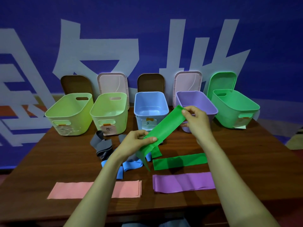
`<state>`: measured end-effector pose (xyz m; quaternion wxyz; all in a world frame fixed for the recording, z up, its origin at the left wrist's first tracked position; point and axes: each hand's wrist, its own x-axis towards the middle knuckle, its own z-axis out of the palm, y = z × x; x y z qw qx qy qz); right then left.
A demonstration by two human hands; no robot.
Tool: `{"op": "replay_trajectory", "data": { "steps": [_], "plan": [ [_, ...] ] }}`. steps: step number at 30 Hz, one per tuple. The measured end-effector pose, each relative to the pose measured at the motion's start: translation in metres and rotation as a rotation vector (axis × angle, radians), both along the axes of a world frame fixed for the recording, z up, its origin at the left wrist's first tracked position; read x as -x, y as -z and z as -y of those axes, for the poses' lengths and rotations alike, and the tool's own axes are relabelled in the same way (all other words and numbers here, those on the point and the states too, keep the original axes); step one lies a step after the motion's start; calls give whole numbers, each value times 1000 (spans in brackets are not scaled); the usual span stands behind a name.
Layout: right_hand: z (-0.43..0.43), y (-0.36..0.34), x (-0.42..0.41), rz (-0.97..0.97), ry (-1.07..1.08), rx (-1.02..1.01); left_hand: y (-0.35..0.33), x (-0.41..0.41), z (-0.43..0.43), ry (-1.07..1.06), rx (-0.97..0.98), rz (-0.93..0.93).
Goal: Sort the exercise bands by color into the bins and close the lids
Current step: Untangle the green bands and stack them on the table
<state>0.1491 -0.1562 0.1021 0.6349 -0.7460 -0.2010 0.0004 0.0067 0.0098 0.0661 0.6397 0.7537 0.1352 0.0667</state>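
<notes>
The long green elastic exercise band was held off the dark wooden worktop, stretched between both hands. The left hand pinched its lower, nearer end between thumb and curled fingers, with a loose tail hanging below. The right hand pinched the upper, farther end in the same way. The band's long axis ran diagonally, from low near-left to high far-right, and its top corner sat in front of the lilac plastic bin.

The matching green plastic bin stood at the far right of the row, to the right of the right hand and beyond it, one bin past the lilac one. The right hand was plainly the nearer, so the drop would likely be led by that end.

All five bins stood open, their lids leaning on the wall behind, the green lid among them. The pale blue bin and the two yellow-green bins looked empty. The green bin's floor was not fully in view, so it seemed empty too, though that is uncertain.

A second green band lay flat just below the hands.
</notes>
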Motion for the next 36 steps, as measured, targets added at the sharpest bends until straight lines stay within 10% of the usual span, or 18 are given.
{"op": "replay_trajectory", "data": {
  "steps": [14, 19, 24, 36],
  "plan": [
    [16, 17, -25, -111, 162, 36, 13, 11, -25, 12, -27, -107],
    [17, 21, -27, 51, 293, 237, 31, 1, -31, -143, -485, -173],
    [19, 20, -22, -13, 205, -22, 48, -5, -37, -420, -823, -175],
    [18, 32, -23, -174, 194, -99, 71, 0, -34, -685, -753, 5]
  ]
}}
